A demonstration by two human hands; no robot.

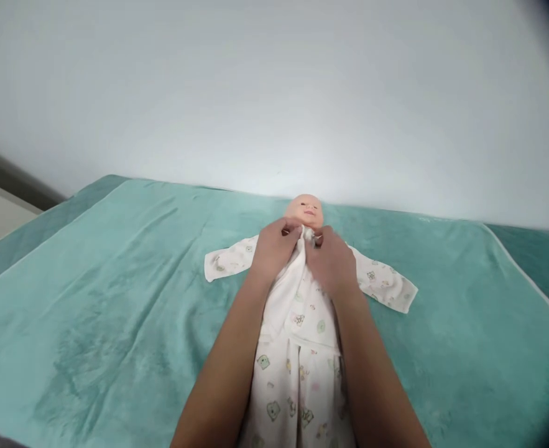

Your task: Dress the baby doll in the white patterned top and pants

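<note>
A baby doll (pixel 306 210) lies on its back on a teal blanket (pixel 115 298), head towards the wall. It wears a white romper (pixel 297 348) printed with small animals, sleeves spread to both sides. My left hand (pixel 274 247) and my right hand (pixel 332 258) meet at the doll's neck. Both have their fingers pinched on the garment's collar just below the chin. My forearms run along either side of the doll's body.
The teal blanket covers a wide flat surface that reaches a plain white wall (pixel 274 93) behind. A strip of floor and dark skirting (pixel 8 180) shows at the far left.
</note>
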